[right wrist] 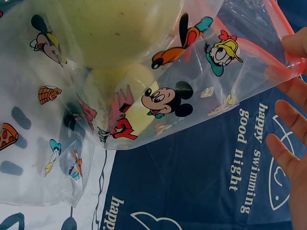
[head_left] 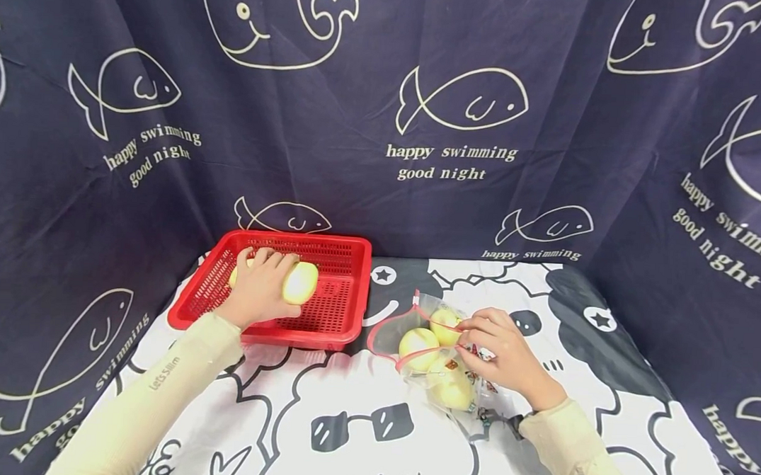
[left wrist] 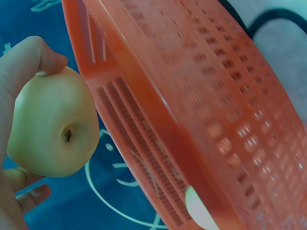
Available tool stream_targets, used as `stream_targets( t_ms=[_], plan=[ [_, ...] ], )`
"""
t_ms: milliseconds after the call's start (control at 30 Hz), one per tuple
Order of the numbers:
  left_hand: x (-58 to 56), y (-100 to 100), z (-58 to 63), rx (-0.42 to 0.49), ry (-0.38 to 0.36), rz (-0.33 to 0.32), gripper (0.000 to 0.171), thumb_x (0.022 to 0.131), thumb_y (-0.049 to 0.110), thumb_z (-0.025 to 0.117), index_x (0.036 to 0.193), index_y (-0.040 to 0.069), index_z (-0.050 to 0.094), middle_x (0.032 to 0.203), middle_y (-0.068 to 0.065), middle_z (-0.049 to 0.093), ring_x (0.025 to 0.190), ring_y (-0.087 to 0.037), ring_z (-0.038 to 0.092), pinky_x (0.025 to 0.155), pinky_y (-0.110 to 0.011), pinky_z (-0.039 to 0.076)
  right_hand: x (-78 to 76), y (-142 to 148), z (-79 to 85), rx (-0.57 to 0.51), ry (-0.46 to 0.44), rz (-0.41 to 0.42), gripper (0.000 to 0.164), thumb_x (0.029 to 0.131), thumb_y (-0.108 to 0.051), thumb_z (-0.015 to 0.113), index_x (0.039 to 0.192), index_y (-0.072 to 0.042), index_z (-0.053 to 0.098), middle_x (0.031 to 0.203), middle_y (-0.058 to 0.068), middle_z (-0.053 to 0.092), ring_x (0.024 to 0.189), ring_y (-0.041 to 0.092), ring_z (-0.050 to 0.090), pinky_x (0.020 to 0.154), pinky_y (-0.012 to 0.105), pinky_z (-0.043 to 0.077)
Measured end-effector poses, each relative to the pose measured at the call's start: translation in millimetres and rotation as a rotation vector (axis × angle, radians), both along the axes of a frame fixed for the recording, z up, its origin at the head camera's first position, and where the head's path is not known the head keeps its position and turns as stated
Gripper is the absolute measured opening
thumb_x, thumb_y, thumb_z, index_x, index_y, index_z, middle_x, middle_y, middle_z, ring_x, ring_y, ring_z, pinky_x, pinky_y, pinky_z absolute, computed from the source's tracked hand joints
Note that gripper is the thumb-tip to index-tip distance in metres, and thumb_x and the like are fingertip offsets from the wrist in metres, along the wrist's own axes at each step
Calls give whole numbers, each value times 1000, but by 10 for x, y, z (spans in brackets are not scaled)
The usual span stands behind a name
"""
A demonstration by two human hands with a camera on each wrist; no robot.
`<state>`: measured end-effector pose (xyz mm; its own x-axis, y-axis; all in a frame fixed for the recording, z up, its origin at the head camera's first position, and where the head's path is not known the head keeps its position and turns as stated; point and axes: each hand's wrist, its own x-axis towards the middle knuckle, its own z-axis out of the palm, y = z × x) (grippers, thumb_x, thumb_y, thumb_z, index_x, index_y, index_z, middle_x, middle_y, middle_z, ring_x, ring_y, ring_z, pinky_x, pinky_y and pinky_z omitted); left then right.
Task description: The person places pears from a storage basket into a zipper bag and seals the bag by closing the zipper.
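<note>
My left hand point(head_left: 260, 283) grips a pale yellow apple point(head_left: 300, 283) over the red basket, thumb and fingers round its sides. The left wrist view shows the dark blossom end of this apple facing the camera. Another apple point(left wrist: 199, 209) shows partly inside the basket point(head_left: 333, 342). My right hand point(head_left: 499, 349) pinches the red-edged mouth of a clear zip bag point(right wrist: 158, 129) printed with cartoon figures. Three yellow apples point(head_left: 419, 349) lie in the bag, whose mouth gapes toward the basket.
A white cloth with black cartoon drawings point(head_left: 322, 405) covers the table. Dark blue curtains point(head_left: 373, 124) with fish prints stand behind and on both sides. The basket is close to the back curtain, left of the bag.
</note>
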<state>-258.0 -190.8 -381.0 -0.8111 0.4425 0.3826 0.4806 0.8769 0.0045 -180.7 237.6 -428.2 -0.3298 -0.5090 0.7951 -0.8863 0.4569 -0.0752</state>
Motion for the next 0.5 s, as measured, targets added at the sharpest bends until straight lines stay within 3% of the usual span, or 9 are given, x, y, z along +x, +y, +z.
stream_targets(
  t_ms=[233, 500],
  plan=[
    [96, 189, 45, 4, 48, -82, 81, 55, 46, 80, 124, 9, 58, 111, -14, 63, 112, -36, 47, 99, -64, 23, -10, -4, 4, 4, 13, 6, 26, 97, -32, 58, 78, -17, 66, 92, 4, 71, 87, 26, 58, 86, 40, 37],
    [178, 394, 36, -42, 47, -135, 81, 58, 51, 77, 126, 12, 60, 110, -8, 63, 113, -31, 47, 99, -61, 25, -9, -15, 9, 5, 23, 6, 26, 98, -32, 58, 78, -17, 66, 92, 4, 71, 87, 25, 58, 86, 40, 37]
  ],
)
